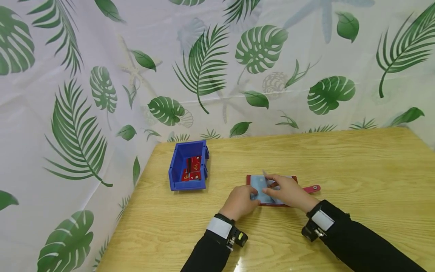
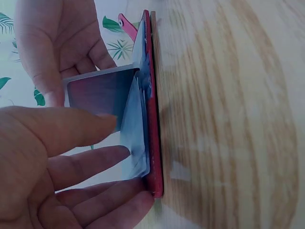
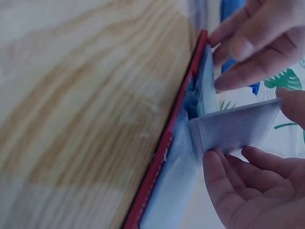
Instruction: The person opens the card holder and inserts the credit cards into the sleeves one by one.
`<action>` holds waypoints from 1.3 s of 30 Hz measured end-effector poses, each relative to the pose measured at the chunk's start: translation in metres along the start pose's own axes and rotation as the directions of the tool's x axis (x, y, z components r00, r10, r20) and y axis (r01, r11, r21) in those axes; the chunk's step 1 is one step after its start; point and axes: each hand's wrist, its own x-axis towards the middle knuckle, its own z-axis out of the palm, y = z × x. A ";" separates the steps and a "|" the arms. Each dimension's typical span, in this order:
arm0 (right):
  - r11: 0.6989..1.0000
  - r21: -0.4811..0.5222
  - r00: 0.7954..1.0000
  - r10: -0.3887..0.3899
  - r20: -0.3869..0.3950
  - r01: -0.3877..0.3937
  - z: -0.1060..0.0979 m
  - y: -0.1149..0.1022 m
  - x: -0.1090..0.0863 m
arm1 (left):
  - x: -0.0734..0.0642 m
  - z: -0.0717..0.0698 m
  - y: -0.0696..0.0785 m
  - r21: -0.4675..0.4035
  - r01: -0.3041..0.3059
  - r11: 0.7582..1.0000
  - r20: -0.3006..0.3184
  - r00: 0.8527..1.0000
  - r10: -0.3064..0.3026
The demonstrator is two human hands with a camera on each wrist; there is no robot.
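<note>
While both hands are busy at the same spot, the red card wallet (image 1: 249,180) lies spread flat on the wood-grain table (image 1: 153,230), around 4 to 5 o'clock from the middle of the head view. The right hand (image 1: 289,191) comes in from about 3 o'clock and has thumb and fingers pinched on a see-through leaf (image 3: 236,126), holding it up at an angle off the wallet (I honestly can't tell if there's a card inside it). The left hand (image 1: 240,201) sits at roughly 8 o'clock of the wallet, fingertips touching the pale sleeves (image 1: 258,188) on that side, thumb and fingers apart. So the two hands are near each other, with that leaf between them.

A pinkish-red strap (image 1: 311,189) with a metal snap sticks out at 3 o'clock. Well off toward 9 or 10 o'clock from the wallet is a blue bin (image 1: 188,186) with red cards (image 1: 194,165) inside, one reading VIP. Behind everything, across 12 o'clock, hangs a white leaf-print sheet (image 1: 146,22).
</note>
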 end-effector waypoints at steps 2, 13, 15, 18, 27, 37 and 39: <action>0.999 -0.047 1.000 -0.021 -0.004 0.021 0.001 0.000 0.000 | 0.000 0.000 0.001 0.002 0.001 1.000 0.004 1.000 -0.001; 0.917 -0.338 0.977 -0.213 0.029 0.210 0.011 -0.004 0.001 | 0.004 0.001 0.002 0.009 0.027 1.000 -0.012 1.000 -0.026; 0.878 -0.408 0.966 -0.253 0.049 0.250 0.012 -0.003 0.000 | 0.004 0.000 0.002 0.020 0.018 1.000 -0.012 1.000 -0.018; 0.815 -0.498 0.951 -0.298 0.081 0.297 0.013 -0.004 -0.004 | 0.005 0.001 0.003 0.039 0.005 0.999 -0.007 1.000 -0.005; 0.725 -0.600 0.937 -0.318 0.143 0.338 0.021 -0.008 -0.007 | 0.007 0.000 -0.001 -0.046 0.027 0.999 0.032 0.999 -0.026; 0.762 -0.583 0.959 -0.207 0.193 0.282 0.023 -0.012 -0.006 | -0.005 -0.065 -0.017 -0.419 0.046 0.907 -0.170 0.977 -0.128; 0.766 -0.583 0.962 -0.190 0.196 0.270 0.024 -0.012 -0.007 | -0.007 -0.083 -0.028 -0.440 0.031 0.897 -0.298 0.938 -0.179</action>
